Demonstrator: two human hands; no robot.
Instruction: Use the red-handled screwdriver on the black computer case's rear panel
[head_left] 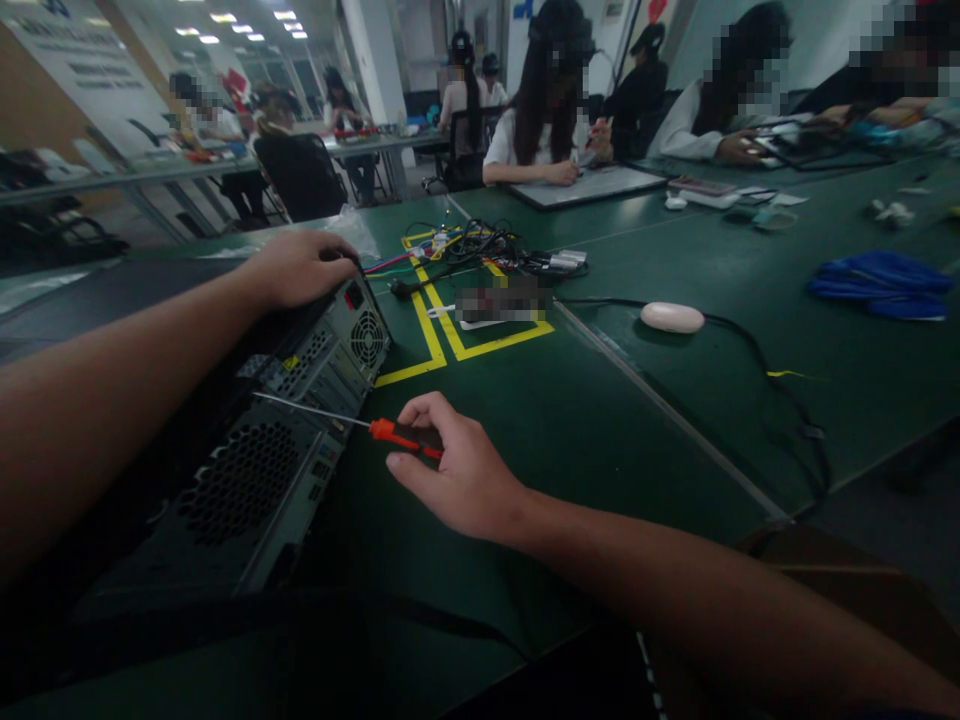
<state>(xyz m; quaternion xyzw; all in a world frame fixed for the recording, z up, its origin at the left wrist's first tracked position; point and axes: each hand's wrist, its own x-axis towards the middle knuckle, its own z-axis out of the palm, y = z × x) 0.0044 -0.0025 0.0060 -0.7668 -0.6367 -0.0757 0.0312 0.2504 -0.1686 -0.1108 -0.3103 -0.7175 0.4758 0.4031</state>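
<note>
Computer tower [296,480] sits on the green worktop [570,450] at the left, its rear panel turned toward the right hand [472,470]. That hand holds a long screwdriver [382,430], thumb and fingers closed around the orange and black handle. The slim shaft reaches across the panel to a spot between the honeycomb vent [240,480] and the upper edge; whether the tip sits in a screw head is too dim to tell. The left hand [304,268] lies over the top edge at the far end, above the power socket [353,294] and round fan grille [367,338]. Its fingers bend over that edge, partly hidden, so I cannot tell how firmly they press.

Driver work at the back seems underway and unfinished. The housing appears closed, with vent and grille in place. Single screws cannot be made out, so how many are done or left stays unclear. Beyond the tower, a tangle of cables [480,245] lies by yellow tape [495,347].
</note>
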